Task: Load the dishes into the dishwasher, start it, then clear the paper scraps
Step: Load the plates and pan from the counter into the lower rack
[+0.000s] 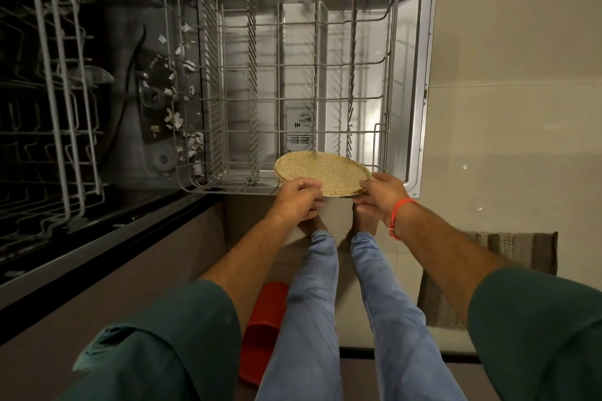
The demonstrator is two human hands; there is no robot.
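A speckled tan plate [321, 172] is held over the near edge of the pulled-out lower rack [293, 81], at about 6 o'clock of the rack. Its near rim is pinched by the curled fingers of the left hand [298, 200] at 7 o'clock and of the right hand [382, 194] at 5 o'clock. Paper scraps [182, 101] are scattered on the tub floor at the rack's 9 o'clock side.

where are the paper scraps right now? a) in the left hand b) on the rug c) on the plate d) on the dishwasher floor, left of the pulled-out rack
d: the white paper scraps lie scattered on the dark dishwasher floor, left of the rack, while both hands hold the speckled plate.
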